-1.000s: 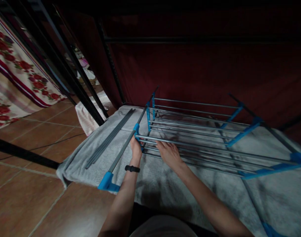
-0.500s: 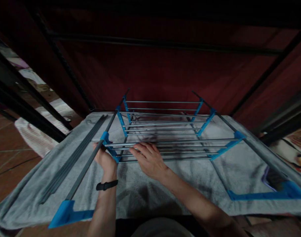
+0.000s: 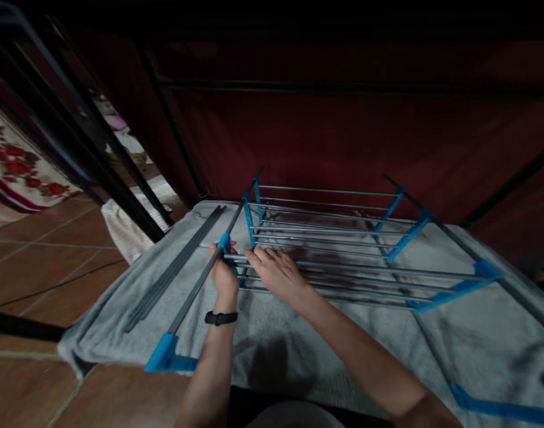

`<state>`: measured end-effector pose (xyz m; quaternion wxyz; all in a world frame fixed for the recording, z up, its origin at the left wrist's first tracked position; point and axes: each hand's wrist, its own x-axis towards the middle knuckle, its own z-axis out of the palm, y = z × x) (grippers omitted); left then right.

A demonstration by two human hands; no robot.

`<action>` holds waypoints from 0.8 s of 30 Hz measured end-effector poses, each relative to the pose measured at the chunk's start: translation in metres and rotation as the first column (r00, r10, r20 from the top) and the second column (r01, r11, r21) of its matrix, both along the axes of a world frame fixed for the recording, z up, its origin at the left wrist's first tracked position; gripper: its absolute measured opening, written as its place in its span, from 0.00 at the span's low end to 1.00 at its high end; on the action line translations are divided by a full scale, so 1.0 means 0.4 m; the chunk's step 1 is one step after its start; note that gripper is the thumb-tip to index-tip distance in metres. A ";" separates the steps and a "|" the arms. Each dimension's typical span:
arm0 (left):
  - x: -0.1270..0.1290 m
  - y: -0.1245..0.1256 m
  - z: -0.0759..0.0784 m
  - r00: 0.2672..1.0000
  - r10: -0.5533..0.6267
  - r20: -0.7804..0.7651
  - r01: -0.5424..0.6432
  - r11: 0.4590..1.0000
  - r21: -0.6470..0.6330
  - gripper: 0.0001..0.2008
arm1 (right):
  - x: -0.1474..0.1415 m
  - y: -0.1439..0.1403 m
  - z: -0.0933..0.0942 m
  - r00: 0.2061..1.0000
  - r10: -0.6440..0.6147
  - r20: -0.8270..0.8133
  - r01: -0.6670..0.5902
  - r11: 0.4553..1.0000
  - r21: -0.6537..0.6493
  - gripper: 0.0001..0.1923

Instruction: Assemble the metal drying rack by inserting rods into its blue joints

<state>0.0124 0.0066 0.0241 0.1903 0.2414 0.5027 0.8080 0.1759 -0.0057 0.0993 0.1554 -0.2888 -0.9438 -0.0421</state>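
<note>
A rack of grey metal rods (image 3: pixel 352 267) and blue plastic brackets lies on a grey towel-like cloth. My left hand (image 3: pixel 225 276), a black band on its wrist, is closed around the blue bracket (image 3: pixel 225 242) on the left side tube (image 3: pixel 194 291); some of its fingers are hidden behind the bracket. Just to its right, my right hand (image 3: pixel 278 270) is wrapped over the front rod close to that rod's left end. At the right, another blue bracket (image 3: pixel 450 291) carries the far ends of the same rods.
Several loose grey tubes (image 3: pixel 178 267) lie side by side left of the rack. Blue end pieces stand at the near left (image 3: pixel 169 356) and near right (image 3: pixel 499 407). Behind is a dark red panel (image 3: pixel 325 137) with black bars. Tiled floor (image 3: pixel 31 279) shows at left.
The view has turned left, so the rack appears farther right. My right hand has come closer to my left hand along the rods. My left hand stays at the bracket.
</note>
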 end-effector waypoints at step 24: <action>0.012 0.007 0.023 0.984 -0.022 0.177 0.011 0.998 0.066 0.26 | -0.004 0.039 -0.015 0.999 -0.046 0.025 0.048 0.996 -0.070 0.27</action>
